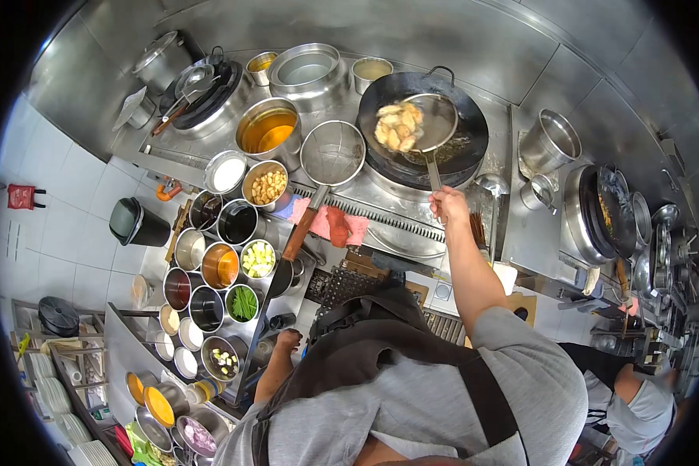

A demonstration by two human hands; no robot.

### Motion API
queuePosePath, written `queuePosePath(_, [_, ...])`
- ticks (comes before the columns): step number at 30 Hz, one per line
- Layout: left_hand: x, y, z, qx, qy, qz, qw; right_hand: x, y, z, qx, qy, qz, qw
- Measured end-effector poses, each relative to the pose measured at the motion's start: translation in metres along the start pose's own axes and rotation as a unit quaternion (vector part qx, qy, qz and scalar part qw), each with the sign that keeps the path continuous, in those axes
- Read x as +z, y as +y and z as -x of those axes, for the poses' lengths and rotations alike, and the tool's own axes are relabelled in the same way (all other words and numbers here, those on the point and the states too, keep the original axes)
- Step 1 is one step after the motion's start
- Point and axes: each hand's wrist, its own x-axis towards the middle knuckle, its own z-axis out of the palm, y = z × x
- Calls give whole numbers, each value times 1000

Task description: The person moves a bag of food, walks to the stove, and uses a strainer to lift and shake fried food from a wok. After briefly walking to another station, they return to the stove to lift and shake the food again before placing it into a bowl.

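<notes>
My right hand (449, 206) grips the handle of a round mesh strainer (432, 116) above a black wok (472, 132). Pale golden fried pieces (398, 126) lie at the strainer's left side, over the wok, with some oil showing below. Low beside the ingredient counter is my left hand (290, 339), its fingers curled; whether something is in them is hidden. A second strainer (332, 154) with a wooden handle rests between the wok and a pot of amber liquid (269, 130).
Metal containers of sauces, chopped greens (242, 304) and fried cubes (269, 187) crowd the left counter. A pink cloth (353, 227) lies on the stove's front edge. Another wok (610, 210) stands at the right. A co-worker (637, 412) is at the lower right.
</notes>
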Motion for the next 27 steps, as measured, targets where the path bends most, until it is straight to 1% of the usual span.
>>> queuePosePath(2, [-2, -5, -6, 43, -17, -23, 999, 1, -8, -6, -4, -13, -9, 1000])
queuePosePath(5, [-5, -14, -13, 92, -25, -8, 995, -6, -27, -10, -58, -17, 90, 994])
queuePosePath(7, [-5, -15, -11, 108, -25, 7, 994, -13, -40, -7, -89, -5, 200, 976])
queuePosePath(8, [-4, -12, -6, 94, -17, 1, 995, -14, -46, -3, -102, 4, 244, 965])
queuePosePath(12, [3, -4, 3, 44, 8, -21, 999, -26, -54, 12, -123, 22, 265, 956])
queuePosePath(13, [5, -9, -2, 38, 11, -25, 999, -27, -57, 19, -123, 44, 281, 951])
queuePosePath(14, [8, -33, -22, 183, 2, -213, 960, -30, -58, 23, -123, 67, 297, 944])
queuePosePath(15, [11, -45, -34, 319, -6, -389, 864, -40, -51, 18, -114, 76, 297, 945])
queuePosePath(16, [11, -38, -31, 321, -9, -389, 863, -46, -50, 18, -112, 80, 298, 945])
queuePosePath(17, [9, -24, -22, 236, -38, -361, 901, -51, -50, 20, -105, 68, 312, 942])
queuePosePath(18, [6, -14, -17, 194, -55, -346, 916, -55, -49, 22, -97, 57, 326, 939])
queuePosePath(19, [4, -5, -12, 150, -70, -331, 929, -52, -51, 30, -113, 59, 287, 950])
queuePosePath(20, [3, 0, -9, 103, -71, -270, 955, -52, -52, 33, -112, 64, 287, 949])
queuePosePath(22, [2, 6, -12, 56, -74, -209, 974, -53, -54, 38, -109, 43, 247, 962])
queuePosePath(23, [2, 6, -17, 70, -69, -203, 974, -52, -56, 39, -100, 28, 227, 968])
queuePosePath(26, [-9, 20, -26, 121, -99, -159, 975, -52, -59, 39, -105, 27, 194, 975])
queuePosePath(27, [-8, 30, -29, 55, -61, -115, 990, -56, -59, 35, -98, 36, 180, 978])
